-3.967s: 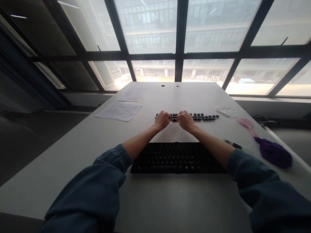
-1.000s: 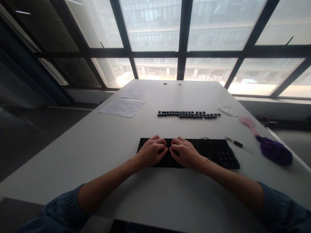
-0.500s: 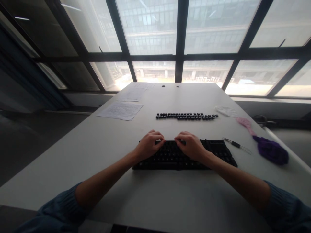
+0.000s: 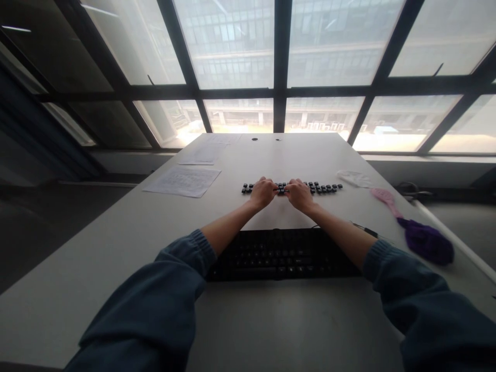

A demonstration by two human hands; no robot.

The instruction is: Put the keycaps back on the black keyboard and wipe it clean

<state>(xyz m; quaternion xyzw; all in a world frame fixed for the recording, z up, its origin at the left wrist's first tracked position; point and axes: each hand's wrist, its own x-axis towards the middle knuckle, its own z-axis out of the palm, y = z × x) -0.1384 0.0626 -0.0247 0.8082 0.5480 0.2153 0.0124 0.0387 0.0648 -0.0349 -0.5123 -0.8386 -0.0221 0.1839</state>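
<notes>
The small, black, blocky keycaps (image 4: 281, 187) are lying in a broken double row across the middle of the white, smooth-topped table (image 4: 294, 315), and both my hands are resting among them. My left hand (image 4: 264, 192) is bending palm-down, its fingers curling narrowly with thumb and fingertips close together; my right hand (image 4: 299, 195) is mirroring it, just beside, with keycaps showing in the gap between. Whether either is pinching a keycap, I'm not able to tell: the knuckles are hiding that.

My forearms are angling inward from wide elbows, the blue-green, gathered cuffs sitting below them, and they're crossing above the long black keyboard (image 4: 275, 256) lying nearer my body, covering parts of its ends. A thin black cable (image 4: 315, 226) is curving at its far edge. My right forearm is also partly blocking a slim, wire-ended tool with a black handle (image 4: 371, 232).

Further right, a pink, paddle-headed object (image 4: 383, 195) is pointing its stem towards a bunched purple cloth (image 4: 428, 242), and a crumpled, whitish, translucent sheet (image 4: 355, 179) is lying near the keycaps' right end. Off left, printed white paper sheets (image 4: 184, 181) are lying flat, well apart from my hands.
</notes>
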